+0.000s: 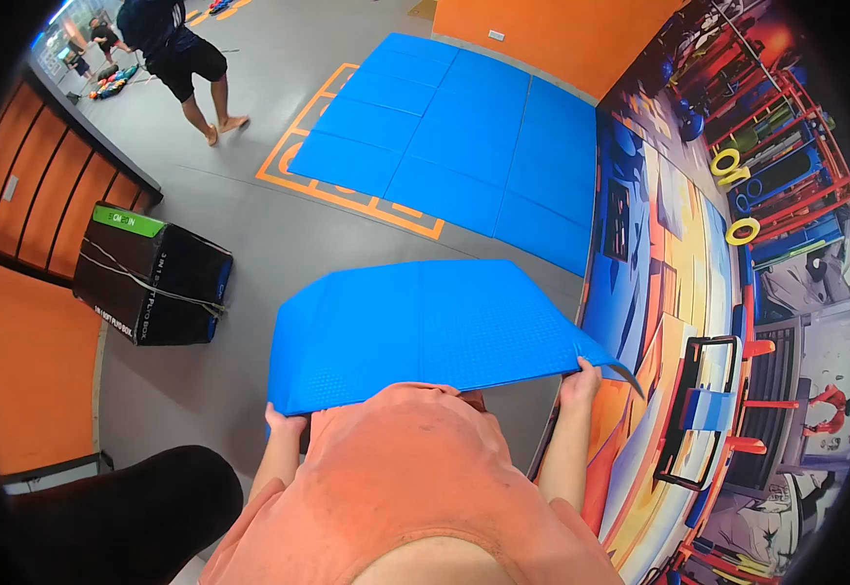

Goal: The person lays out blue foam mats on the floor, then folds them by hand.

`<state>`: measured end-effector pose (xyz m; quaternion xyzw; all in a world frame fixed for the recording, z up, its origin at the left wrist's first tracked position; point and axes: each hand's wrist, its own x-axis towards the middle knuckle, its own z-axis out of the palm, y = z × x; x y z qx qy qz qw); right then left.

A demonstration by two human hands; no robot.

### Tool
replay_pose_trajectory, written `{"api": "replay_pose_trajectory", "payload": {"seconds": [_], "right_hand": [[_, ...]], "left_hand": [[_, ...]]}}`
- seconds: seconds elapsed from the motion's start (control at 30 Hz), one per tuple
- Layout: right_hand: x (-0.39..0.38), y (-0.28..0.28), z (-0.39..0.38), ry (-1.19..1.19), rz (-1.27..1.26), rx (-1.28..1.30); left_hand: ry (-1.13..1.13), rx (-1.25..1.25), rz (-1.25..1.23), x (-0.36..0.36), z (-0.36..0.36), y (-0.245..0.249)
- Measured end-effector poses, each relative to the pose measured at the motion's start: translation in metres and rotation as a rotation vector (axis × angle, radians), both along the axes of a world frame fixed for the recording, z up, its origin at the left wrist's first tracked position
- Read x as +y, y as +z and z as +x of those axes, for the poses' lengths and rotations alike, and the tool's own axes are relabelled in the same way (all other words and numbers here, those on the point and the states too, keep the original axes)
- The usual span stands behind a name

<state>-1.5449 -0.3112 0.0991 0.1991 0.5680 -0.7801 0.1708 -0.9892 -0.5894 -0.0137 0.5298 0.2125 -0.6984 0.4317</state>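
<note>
With a closed grip, my left hand (284, 421) and right hand (579, 378) hold the blue gym mat (425, 327) by its near edge. I judge it is not yet laid down; the other mats (464, 136) already lie flat on the floor (250, 229) ahead.

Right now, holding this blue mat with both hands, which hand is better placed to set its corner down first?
Probably the left hand: it grips the mat over bare grey floor. The right hand holds its corner close beside the painted wall.
</note>
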Motion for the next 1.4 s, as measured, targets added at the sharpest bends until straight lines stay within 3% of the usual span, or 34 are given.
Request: {"api": "replay_pose_trajectory", "payload": {"seconds": [0.03,0.07,0.13,0.23,0.33,0.37,0.43,0.67,0.8,0.87,0.97,1.0,1.13,1.23,1.3,1.4], "right_hand": [[-0.003,0.007,-0.002,0.006,0.004,0.076],[-0.006,0.014,0.000,0.008,0.009,0.149],[-0.019,0.034,0.005,-0.022,0.019,0.150],[-0.039,0.058,0.006,-0.064,-0.001,0.159],[-0.058,0.084,0.022,0.014,0.059,0.338],[-0.073,0.108,0.038,0.002,0.065,0.333],[-0.103,0.153,0.070,0.008,0.072,0.371],[-0.136,0.266,0.132,0.003,0.033,0.552],[-0.108,0.305,0.134,-0.049,0.052,0.539],[-0.102,0.316,0.141,-0.077,0.045,0.540],[-0.104,0.324,0.160,-0.159,0.039,0.511],[-0.105,0.326,0.163,-0.185,0.076,0.533],[-0.090,0.309,0.133,-0.289,0.078,0.528],[-0.079,0.284,0.087,-0.354,0.044,0.502],[-0.085,0.258,0.051,-0.319,0.184,0.620],[-0.106,0.223,-0.003,-0.287,0.189,0.542]], "left_hand": [[0.026,-0.028,0.008,0.004,0.008,-0.021],[0.170,0.016,0.008,0.005,0.041,-0.087],[0.145,-0.022,0.033,-0.008,0.070,-0.125],[0.086,-0.011,0.052,-0.045,0.066,-0.095],[-0.485,-0.086,0.003,-0.090,0.055,-0.076],[-0.499,-0.090,0.007,-0.104,0.048,-0.076],[-0.795,-0.109,0.037,-0.134,0.029,-0.089],[-1.160,-0.033,-0.095,-0.186,-0.047,-0.125],[-1.287,0.013,-0.103,-0.203,-0.098,-0.067],[-1.341,0.157,0.054,-0.211,-0.130,-0.058],[-1.517,-0.035,-0.061,-0.205,-0.171,-0.141],[-1.354,-0.159,0.015,-0.202,-0.188,-0.126],[-1.247,-0.222,-0.097,-0.246,-0.206,-0.083],[-1.144,-0.154,-0.233,-0.320,-0.207,-0.059],[-1.093,-0.266,-0.308,-0.369,-0.217,-0.017],[-1.071,-0.329,-0.397,-0.446,-0.229,0.012]]}}
